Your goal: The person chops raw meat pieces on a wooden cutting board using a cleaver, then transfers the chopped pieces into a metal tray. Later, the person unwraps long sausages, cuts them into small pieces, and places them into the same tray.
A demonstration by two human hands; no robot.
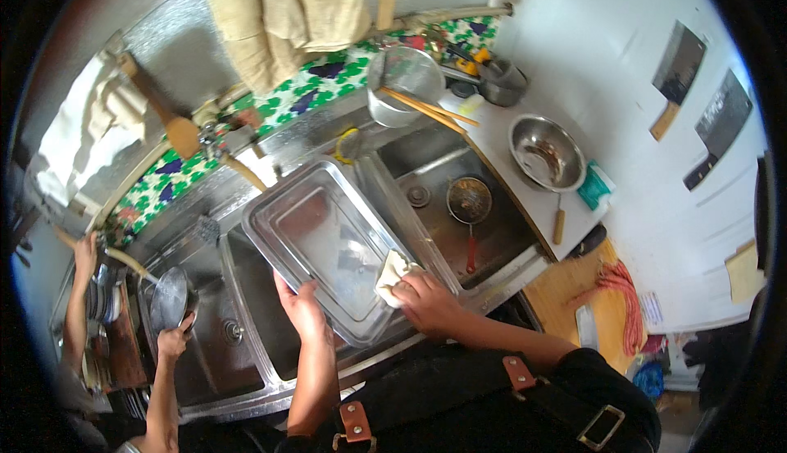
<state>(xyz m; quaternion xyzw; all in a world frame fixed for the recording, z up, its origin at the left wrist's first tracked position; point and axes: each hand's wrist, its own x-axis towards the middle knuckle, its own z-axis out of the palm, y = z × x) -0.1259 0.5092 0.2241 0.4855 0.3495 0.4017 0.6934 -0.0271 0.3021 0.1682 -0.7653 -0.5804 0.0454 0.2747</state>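
A rectangular stainless steel tray (320, 231) is tilted over the middle of a metal sink unit. My left hand (302, 308) grips its near left edge, fingers behind the rim. In my right hand (424, 299) is a cream cloth (391, 278), pressed against the tray's right edge. The tray hides part of the middle basin (264, 305) and the divider beside it. To the right, a red-handled strainer (469, 201) lies in the right basin (424, 167) near the drain.
At the left, another person's hands (173, 339) hold a metal pan (170, 298) by a tap hose. A large metal pot (406, 84) with wooden chopsticks (430, 110) stands behind. A steel bowl (546, 151) sits on the right counter; cleavers (679, 62) hang on the wall.
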